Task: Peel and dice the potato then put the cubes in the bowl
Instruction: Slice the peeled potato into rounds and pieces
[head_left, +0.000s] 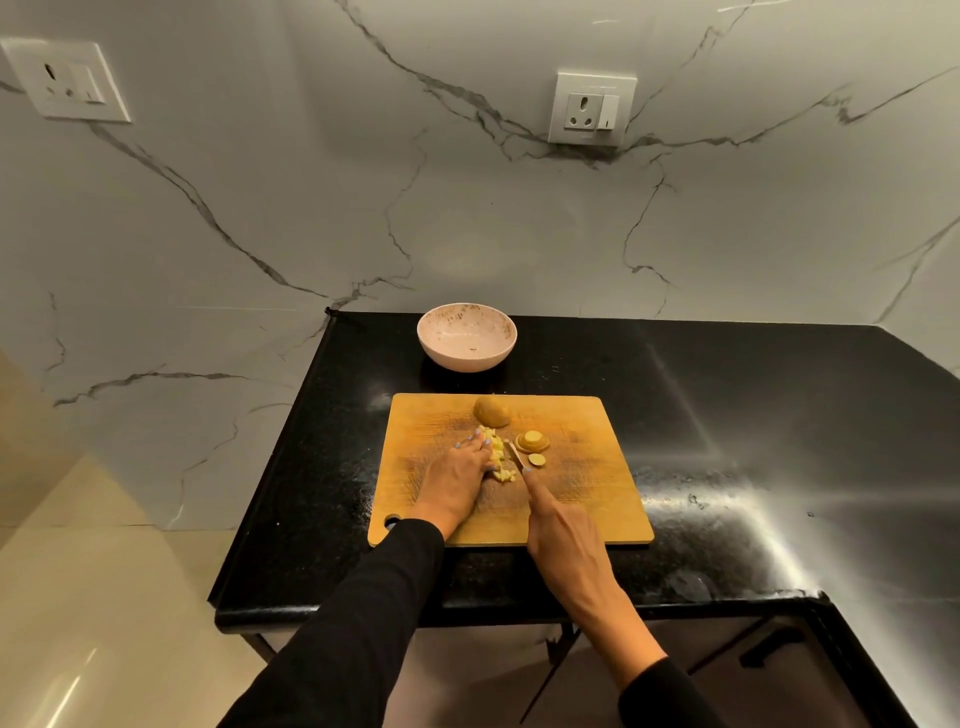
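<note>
Cutting board: a wooden cutting board (582, 467) lies on the black desk (753, 415), its near edge close to the desk's front edge, with a hanging hole at its near left corner.
Diced potato: a small heap of pale potato cubes (497, 457) sits left of the board's middle, touching the left hand.
Potato half: a potato half (492, 411) rests near the board's far edge.
Slices: a short stack of round potato slices (532, 442) and one small end slice (536, 460) lie just right of the knife.
Left hand: the left hand (460, 480) lies on the board, fingers (470, 441) stretched fairly straight along the heap's left side, pressing on the cubes.
Right hand: the right hand (563, 540) grips the knife (514, 457), fingers curled on the handle, index finger laid along the blade's back; the blade stands between heap and slices.
Bowl: a pale speckled bowl (467, 337) stands beyond the board's far edge, apart from it, near the marble wall (363, 208).
Open room: bare board to the right of the slices; a wide stretch of desk right of the board.
</note>
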